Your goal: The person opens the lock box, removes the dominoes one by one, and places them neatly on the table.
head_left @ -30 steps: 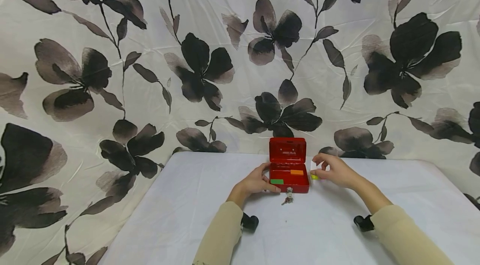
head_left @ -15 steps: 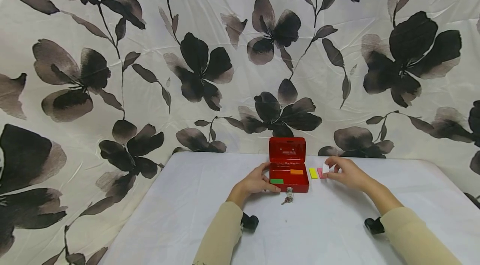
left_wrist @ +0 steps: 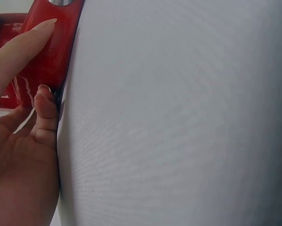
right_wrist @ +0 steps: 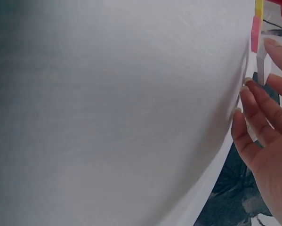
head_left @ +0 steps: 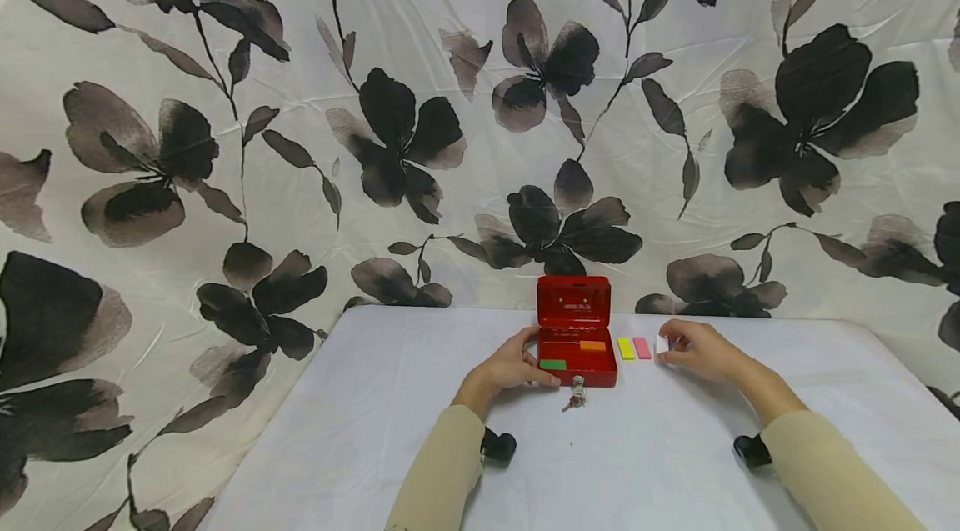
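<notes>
A small red cash box (head_left: 600, 377) stands on the table with its lid (head_left: 574, 302) raised. Inside lie a green block (head_left: 553, 364) and an orange block (head_left: 592, 346). My left hand (head_left: 507, 364) holds the box's front left corner, thumb across the front and other fingers at the side. To the right of the box, my right hand (head_left: 705, 349) pinches a white block (right_wrist: 261, 68) between thumb and fingers. The block is at the table, beside a pink block (head_left: 642, 348). A yellow block (head_left: 626, 348) lies between the pink one and the box.
Keys (head_left: 576, 399) hang from the lock at the box's front. White cloth covers the table (head_left: 600, 464). A floral curtain (head_left: 450, 139) hangs behind its back edge. Each wrist wears a black camera, such as the left one (head_left: 499, 446).
My right hand has moved right from beside the box, leaving the yellow and pink blocks in view, and has brought the white block down beside them. My left hand stays at the box.
</notes>
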The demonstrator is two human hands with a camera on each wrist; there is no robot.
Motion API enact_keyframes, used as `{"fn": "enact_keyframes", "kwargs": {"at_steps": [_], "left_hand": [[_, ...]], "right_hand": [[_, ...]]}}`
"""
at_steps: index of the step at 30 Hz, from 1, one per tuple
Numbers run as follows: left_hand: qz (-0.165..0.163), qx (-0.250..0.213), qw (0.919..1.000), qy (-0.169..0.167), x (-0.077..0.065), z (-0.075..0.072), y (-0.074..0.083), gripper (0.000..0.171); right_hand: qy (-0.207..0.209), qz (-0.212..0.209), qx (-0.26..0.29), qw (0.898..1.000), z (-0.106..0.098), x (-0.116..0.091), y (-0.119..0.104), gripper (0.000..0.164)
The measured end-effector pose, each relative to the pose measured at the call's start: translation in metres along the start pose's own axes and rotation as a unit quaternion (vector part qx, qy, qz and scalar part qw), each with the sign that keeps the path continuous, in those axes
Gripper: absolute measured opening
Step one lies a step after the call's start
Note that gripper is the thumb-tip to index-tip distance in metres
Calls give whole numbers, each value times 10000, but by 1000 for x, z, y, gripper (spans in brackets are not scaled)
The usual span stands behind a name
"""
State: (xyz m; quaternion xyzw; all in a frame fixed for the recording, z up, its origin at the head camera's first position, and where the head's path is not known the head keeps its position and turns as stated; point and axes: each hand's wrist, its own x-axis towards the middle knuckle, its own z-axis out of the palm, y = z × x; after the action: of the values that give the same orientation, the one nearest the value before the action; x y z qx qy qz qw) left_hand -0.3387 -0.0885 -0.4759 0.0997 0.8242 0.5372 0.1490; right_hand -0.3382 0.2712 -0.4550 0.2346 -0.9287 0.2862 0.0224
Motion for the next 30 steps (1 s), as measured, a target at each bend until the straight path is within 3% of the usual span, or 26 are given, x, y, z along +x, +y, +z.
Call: {"fn": "enact_keyframes", "kwargs": {"at_steps": [19,30], "left_hand": [[-20,-10,10000,2,0,0,-1,99],[-8,31,10000,29,0,0,-1,100]], "right_hand": [[-485,327,-87,9982,-1,13,-2,37],[-516,282,-58,9983,1,13,-2,38]]}}
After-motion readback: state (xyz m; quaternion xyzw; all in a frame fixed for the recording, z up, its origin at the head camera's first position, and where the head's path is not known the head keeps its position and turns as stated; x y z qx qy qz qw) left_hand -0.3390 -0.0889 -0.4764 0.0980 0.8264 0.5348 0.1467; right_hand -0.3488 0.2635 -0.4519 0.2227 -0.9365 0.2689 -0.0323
